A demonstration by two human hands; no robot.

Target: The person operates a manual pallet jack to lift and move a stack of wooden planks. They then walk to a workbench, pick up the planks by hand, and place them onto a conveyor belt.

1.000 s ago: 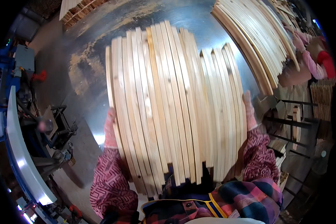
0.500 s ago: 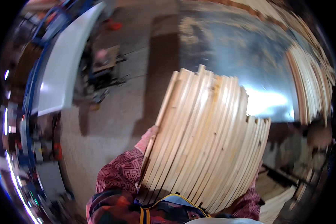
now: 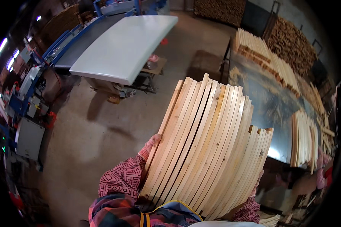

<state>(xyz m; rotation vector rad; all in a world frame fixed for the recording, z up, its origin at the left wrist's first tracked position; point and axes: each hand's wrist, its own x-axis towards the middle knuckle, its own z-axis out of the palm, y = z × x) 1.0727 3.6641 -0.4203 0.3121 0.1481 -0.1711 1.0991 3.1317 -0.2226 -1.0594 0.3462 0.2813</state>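
A wide bundle of pale wooden strips [image 3: 204, 147] is held against my body, the strips side by side with uneven far ends. My left hand [image 3: 152, 144], in a pink glove, presses on the bundle's left edge, its fingers partly hidden beneath the wood. On the opposite edge my right hand [image 3: 258, 181] clasps the outermost strips; only a little of it shows. Several shorter strips lie along the right side of the bundle. Patterned pink sleeve covers come up over both forearms.
A white-topped table [image 3: 121, 49] stands at the far left beside blue machinery. To the right, a dark metal-topped table [image 3: 250, 81] bears wooden strip stacks [image 3: 304, 140]. A person's gloved hand [image 3: 322, 178] shows at the right edge. Large wood piles [image 3: 291, 47] stand behind.
My view has swung left, so the white table now sits nearer the middle and the metal table farther right. The bundle stays between my hands.
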